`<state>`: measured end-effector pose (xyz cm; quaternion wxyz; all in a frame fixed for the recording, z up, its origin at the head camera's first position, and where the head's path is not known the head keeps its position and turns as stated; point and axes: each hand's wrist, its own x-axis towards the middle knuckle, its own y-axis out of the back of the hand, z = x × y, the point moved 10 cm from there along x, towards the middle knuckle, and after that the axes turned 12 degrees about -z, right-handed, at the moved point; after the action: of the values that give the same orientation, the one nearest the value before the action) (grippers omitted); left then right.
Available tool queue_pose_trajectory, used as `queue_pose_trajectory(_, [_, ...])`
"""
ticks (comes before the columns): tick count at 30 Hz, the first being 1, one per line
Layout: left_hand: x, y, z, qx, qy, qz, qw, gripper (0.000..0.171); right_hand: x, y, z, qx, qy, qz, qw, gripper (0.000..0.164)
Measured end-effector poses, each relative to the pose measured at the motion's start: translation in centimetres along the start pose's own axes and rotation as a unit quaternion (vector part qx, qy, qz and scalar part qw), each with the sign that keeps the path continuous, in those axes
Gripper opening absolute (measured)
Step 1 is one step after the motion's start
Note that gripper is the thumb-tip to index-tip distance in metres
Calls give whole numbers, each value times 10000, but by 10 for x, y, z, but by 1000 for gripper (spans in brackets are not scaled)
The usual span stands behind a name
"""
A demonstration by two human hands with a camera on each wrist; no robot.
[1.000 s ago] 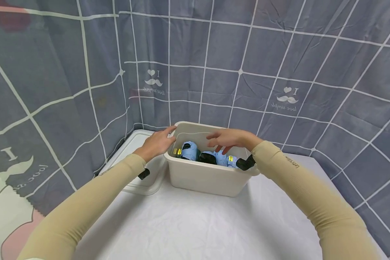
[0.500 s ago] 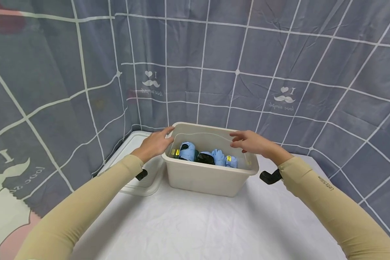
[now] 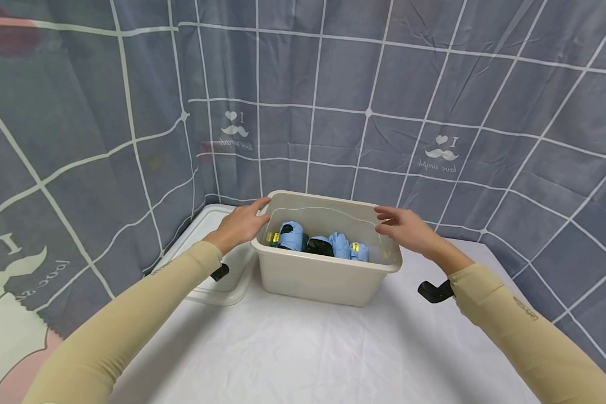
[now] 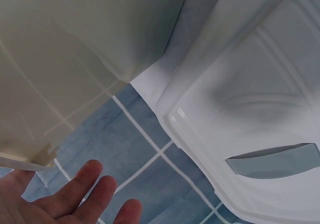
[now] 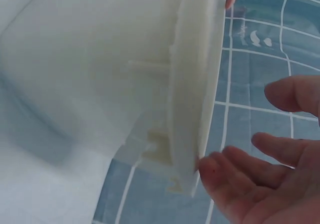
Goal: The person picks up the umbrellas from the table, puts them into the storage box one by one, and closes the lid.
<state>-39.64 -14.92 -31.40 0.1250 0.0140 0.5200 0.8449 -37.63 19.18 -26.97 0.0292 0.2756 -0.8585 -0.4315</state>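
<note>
An off-white plastic storage bin (image 3: pixel 313 275) stands open on the white-covered table. Inside lie several light-blue rolled bundles (image 3: pixel 291 235), some with black patches; a small one bears a yellow label (image 3: pixel 356 247). My left hand (image 3: pixel 238 225) rests at the bin's left rim, thumb and forefinger over the edge. In the left wrist view its other fingers (image 4: pixel 95 194) extend loosely outside the bin. My right hand (image 3: pixel 409 229) is at the right end of the bin, its fingers relaxed and apart. One fingertip meets the rim (image 5: pixel 200 134) in the right wrist view.
A white lid (image 3: pixel 217 280) lies flat left of the bin, with a grey-blue handle piece (image 4: pixel 275 161) on it. Blue-grey checked curtains (image 3: pixel 333 112) hang close behind and on both sides of the table (image 3: pixel 303 353).
My right hand has moved right, from over the bundles inside the bin out to its right end. My left hand has stayed at the left rim, and the bundles remain inside.
</note>
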Motion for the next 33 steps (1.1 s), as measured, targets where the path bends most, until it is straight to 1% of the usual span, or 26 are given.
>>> queue_pose_trajectory(3, [0, -1, 0, 4, -18, -21, 10000, 59, -5, 2, 4, -106, -68, 205, 9997, 60])
queue_pose_trajectory(6, [0, -1, 0, 2, -12, -30, 10000, 59, -9, 2, 8, -334, -100, 428, 9985, 61])
queue_pose_trajectory(12, [-1, -2, 0, -9, 6, -24, 10000, 58, -14, -1, 19, -933, -54, 895, 9916, 63])
queue_pose_trajectory(16, [-1, -1, 0, -19, 3, -31, 10000, 58, -16, -4, 27, -1095, -24, 1036, 9886, 69])
queue_pose_trajectory(20, [-1, 0, 0, -28, 12, -13, 10000, 58, -15, -8, 34, -1089, -40, 1005, 9890, 75])
queue_pose_trajectory(23, [0, -1, 0, -22, -1, -17, 10000, 58, -12, -11, 40, -1021, -57, 949, 9902, 77])
queue_pose_trajectory(29, [0, 0, 0, -57, -12, 9, 10000, 58, -7, -20, 50, -521, -133, 663, 9964, 83])
queue_pose_trajectory(33, [0, 1, 2, -53, -86, 11, 9999, 58, -6, -23, 53, -272, -254, 588, 9976, 84])
